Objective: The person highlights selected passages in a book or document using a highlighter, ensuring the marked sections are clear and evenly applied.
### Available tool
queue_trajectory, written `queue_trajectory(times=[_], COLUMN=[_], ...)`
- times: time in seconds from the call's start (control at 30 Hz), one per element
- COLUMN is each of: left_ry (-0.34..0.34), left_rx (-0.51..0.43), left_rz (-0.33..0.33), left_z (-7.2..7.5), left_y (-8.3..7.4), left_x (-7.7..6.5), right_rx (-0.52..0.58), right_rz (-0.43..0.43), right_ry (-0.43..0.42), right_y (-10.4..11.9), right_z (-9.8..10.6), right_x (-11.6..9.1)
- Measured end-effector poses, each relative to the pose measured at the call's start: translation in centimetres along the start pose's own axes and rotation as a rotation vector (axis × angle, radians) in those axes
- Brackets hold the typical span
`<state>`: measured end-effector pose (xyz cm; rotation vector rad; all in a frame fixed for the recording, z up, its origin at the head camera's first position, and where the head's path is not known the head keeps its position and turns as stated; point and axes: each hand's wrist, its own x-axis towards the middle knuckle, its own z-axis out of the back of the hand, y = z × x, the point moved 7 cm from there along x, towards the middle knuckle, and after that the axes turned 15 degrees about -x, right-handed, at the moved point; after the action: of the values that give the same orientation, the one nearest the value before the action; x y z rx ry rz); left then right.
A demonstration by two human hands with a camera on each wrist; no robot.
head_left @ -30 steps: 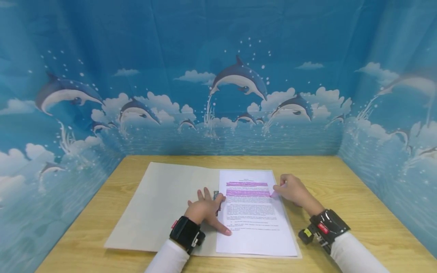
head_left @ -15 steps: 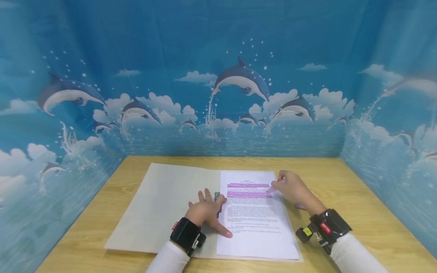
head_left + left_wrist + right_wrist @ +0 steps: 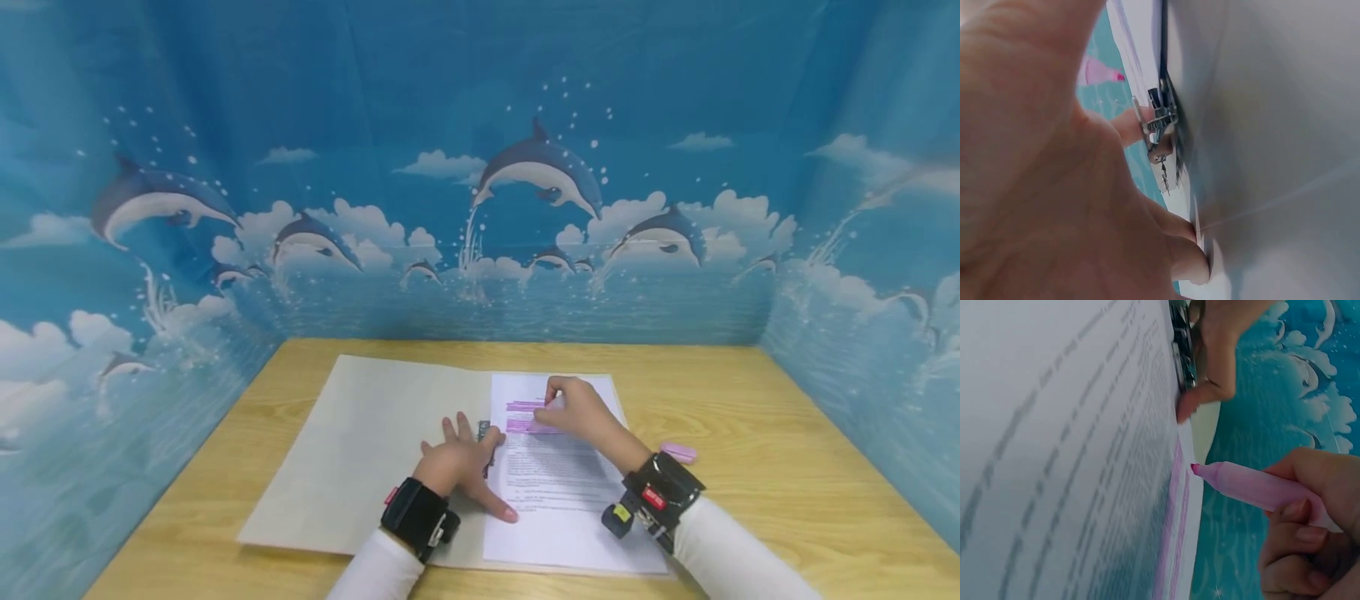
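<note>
A printed sheet (image 3: 562, 537) with purple-marked lines near its top lies on the right side of an opened beige clip folder (image 3: 360, 450). My right hand (image 3: 581, 412) is over the marked lines and pinches a pink highlighter (image 3: 1254, 484). In the right wrist view its magenta tip points at the upper lines, close to the sheet. My left hand (image 3: 459, 467) is spread over the folder's middle, thumb and index finger reaching onto the sheet's left edge. A metal clip (image 3: 1160, 119) at the fold is partly covered by that hand.
The highlighter's pink cap (image 3: 678, 452) lies on the wooden table (image 3: 810, 467), to the right of the folder and just beyond the right wrist strap. A blue dolphin-print curtain (image 3: 390, 208) encloses the back and both sides.
My right hand has moved left with the highlighter, from the sheet's right edge to over the marked lines. The cap, earlier hidden behind the wrist, now shows. The left hand stays in place.
</note>
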<state>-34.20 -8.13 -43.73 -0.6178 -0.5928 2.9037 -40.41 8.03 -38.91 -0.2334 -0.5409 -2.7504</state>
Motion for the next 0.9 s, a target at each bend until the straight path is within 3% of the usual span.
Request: queue_trajectory(times=[0.23, 0.9], left_ry=[0.000, -0.005], left_rx=[0.014, 0.008], left_rz=[-0.008, 0.006], left_z=[0.0, 0.1], left_y=[-0.3, 0.2], left_x=[-0.1, -0.4], right_rx=[0.067, 0.045], right_rz=[0.068, 0.083], right_ry=[-0.120, -0.090], right_y=[1.9, 3.6], right_z=[-0.7, -2.1], right_x=[0.4, 0.9])
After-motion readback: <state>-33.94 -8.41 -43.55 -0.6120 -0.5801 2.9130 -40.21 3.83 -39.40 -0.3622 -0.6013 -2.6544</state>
